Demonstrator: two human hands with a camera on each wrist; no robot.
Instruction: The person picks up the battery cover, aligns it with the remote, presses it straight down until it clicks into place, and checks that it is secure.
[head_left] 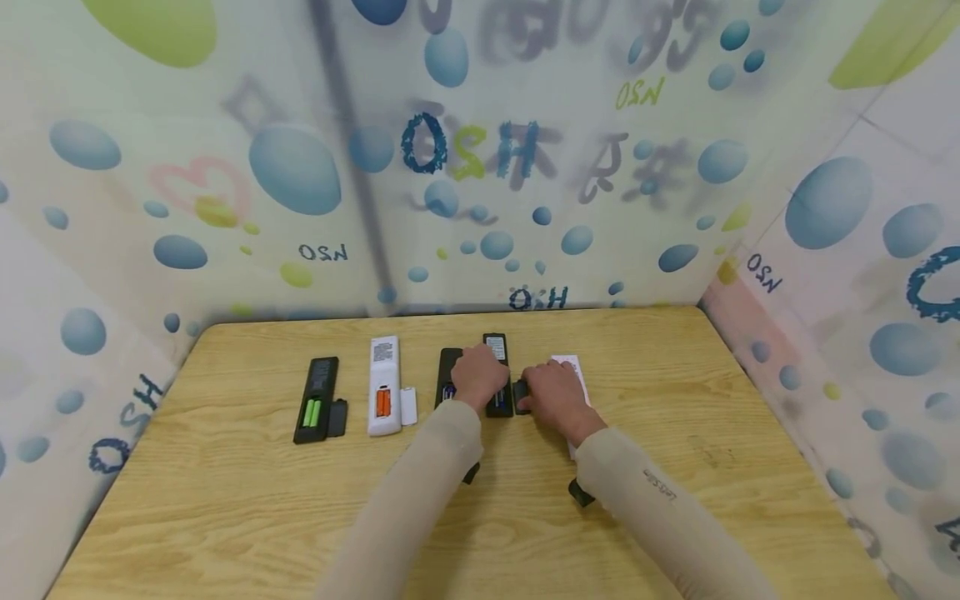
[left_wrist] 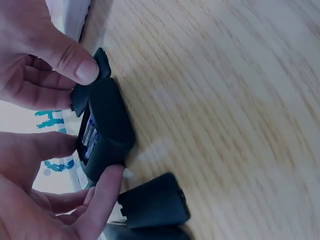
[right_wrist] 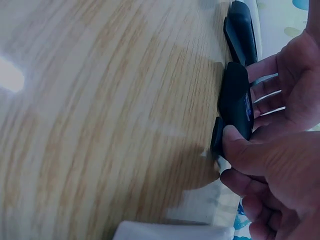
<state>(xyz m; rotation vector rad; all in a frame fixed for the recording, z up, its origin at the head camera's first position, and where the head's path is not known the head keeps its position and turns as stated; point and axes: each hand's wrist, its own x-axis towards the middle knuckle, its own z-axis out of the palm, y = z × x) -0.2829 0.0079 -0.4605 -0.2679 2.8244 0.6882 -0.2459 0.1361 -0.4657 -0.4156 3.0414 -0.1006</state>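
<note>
Near the middle of the table, my left hand holds a black remote control by its sides, with a finger and the thumb on opposite edges in the left wrist view. The remote's battery compartment is uncovered, and batteries show inside. My right hand pinches a black battery cover between thumb and fingers, right beside the remote's edge. In the right wrist view the cover stands close against the remote. The left hand partly hides a second black remote next to it.
To the left lie a black remote with green batteries, its cover, a white remote with orange batteries, and a white cover. Another white remote lies partly under the right arm. A patterned curtain borders the wooden table.
</note>
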